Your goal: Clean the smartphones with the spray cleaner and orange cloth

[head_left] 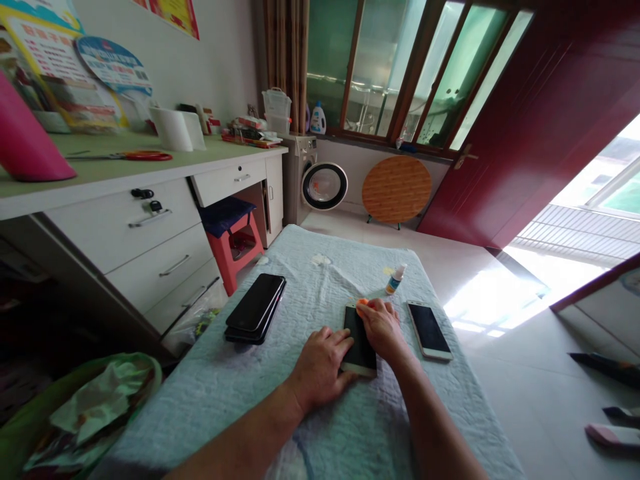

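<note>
A smartphone with a dark screen lies face up on the cloth-covered table. My left hand steadies it, its fingers over the left edge and its thumb along the bottom. My right hand pinches a small orange pad against the top of the screen. Most of the pad is hidden by the fingers. Right of this hand lies a second smartphone with a white frame. Just beyond the hand, a small spray bottle with a white top stands upright. Stacked black smartphones rest at the left.
A light blue quilted cloth covers the table. On the left is a drawer desk with scissors and a paper roll on it. A red stool stands beyond the table's left edge, and a green bin nearer.
</note>
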The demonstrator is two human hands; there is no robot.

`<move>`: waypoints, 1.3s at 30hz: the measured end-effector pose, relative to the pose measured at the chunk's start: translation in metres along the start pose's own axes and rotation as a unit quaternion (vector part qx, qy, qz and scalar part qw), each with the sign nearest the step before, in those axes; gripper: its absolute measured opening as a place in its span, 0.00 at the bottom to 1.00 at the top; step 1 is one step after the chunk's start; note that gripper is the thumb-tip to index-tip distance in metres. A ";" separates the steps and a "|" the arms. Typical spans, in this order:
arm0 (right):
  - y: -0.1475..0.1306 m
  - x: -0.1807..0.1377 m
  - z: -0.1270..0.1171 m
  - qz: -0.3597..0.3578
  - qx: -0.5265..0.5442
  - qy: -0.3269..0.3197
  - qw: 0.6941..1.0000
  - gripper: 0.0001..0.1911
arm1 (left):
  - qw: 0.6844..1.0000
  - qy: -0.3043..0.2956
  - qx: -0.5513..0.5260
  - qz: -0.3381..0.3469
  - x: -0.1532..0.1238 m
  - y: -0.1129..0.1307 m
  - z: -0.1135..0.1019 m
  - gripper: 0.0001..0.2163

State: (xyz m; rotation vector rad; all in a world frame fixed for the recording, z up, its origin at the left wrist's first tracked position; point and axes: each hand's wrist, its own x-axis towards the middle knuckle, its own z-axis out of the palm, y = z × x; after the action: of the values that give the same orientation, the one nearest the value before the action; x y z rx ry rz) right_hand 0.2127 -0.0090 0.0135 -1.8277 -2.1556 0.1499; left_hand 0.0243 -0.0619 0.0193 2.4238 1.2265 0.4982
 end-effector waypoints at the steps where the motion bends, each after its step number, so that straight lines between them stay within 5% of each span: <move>1: 0.005 -0.001 0.001 0.006 0.000 0.003 1.000 0.15 | 1.000 0.000 0.000 0.000 0.000 -0.001 0.001 0.26; 10: 0.009 0.000 0.004 0.016 0.033 0.036 0.999 0.16 | 1.000 0.005 0.002 0.001 0.001 -0.003 0.004 0.26; 27: -0.014 -0.006 -0.004 -0.149 0.125 -0.041 0.980 0.15 | 1.000 0.018 -0.014 0.012 0.000 0.000 0.000 0.20; 39: -0.024 0.008 0.009 -0.063 0.007 -0.016 0.998 0.13 | 0.999 0.020 -0.008 0.030 0.000 0.002 -0.004 0.18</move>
State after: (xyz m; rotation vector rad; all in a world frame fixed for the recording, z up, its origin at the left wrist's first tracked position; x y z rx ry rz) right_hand 0.1865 -0.0049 0.0132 -1.6868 -2.2792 0.1663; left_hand 0.0244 -0.0623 0.0236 2.4544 1.1652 0.5729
